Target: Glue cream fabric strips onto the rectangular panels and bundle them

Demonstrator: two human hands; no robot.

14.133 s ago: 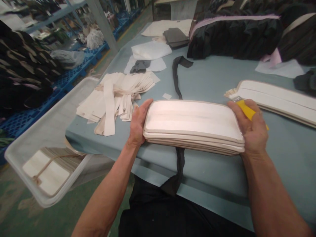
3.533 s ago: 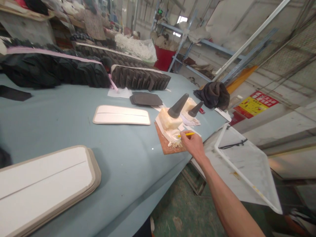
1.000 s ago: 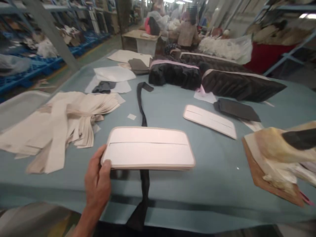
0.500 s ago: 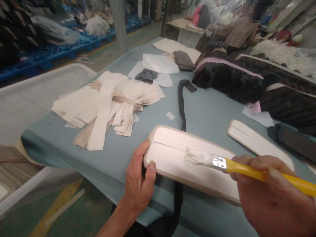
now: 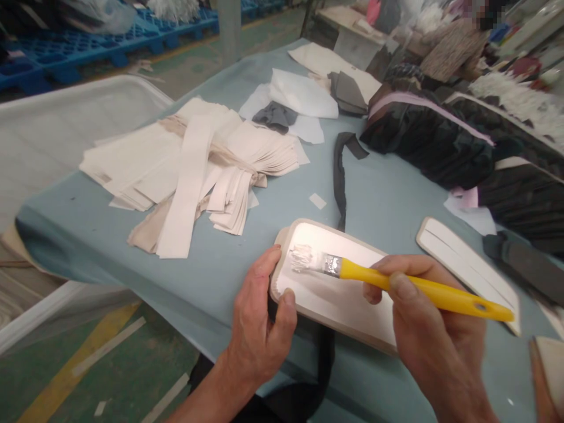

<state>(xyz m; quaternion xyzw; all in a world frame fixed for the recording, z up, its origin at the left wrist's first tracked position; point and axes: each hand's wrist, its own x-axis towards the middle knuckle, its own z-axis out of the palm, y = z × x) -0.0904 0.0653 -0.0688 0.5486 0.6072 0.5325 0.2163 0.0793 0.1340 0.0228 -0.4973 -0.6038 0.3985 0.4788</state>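
My left hand is closed around the left end of a long, rounded white panel with a beige edge, its thumb on the near side. The panel seems to lie on one or more like pieces. In my right hand is a yellow-handled paintbrush, gripped between thumb and fingers. Its whitish bristles touch the panel's white face near the left end. My right hand hides the panel's right end. A second white panel with slits lies on the table to the right.
Cream fabric strips are heaped on the blue-green table cover. A black strap lies beyond the panel. Black bundles line the right side. A white bin stands left. Farther back is a person.
My right hand has moved left, carrying the paintbrush from the panel's middle toward its left end. My left hand keeps its grip there. The camera view has shifted slightly.
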